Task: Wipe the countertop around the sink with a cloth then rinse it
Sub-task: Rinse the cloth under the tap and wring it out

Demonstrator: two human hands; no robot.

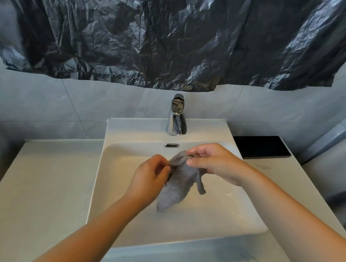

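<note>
A small grey cloth (179, 183) hangs over the white sink basin (228, 214), held up by both hands at its top edge. My left hand (149, 177) pinches the cloth's left side with curled fingers. My right hand (210, 159) pinches its upper right edge between thumb and fingers. The cloth's lower part dangles loose above the basin floor. The chrome faucet (176, 115) stands behind the basin; no water stream shows from it. The white countertop (41, 181) stretches to the left of the sink and a narrower strip (278, 175) lies to the right.
A black flat rectangular object (260, 145) lies on the counter at the back right. Crumpled dark plastic sheeting (159, 37) covers the wall above the faucet. Grey tiles line the wall. An overflow slot (171, 145) sits under the faucet.
</note>
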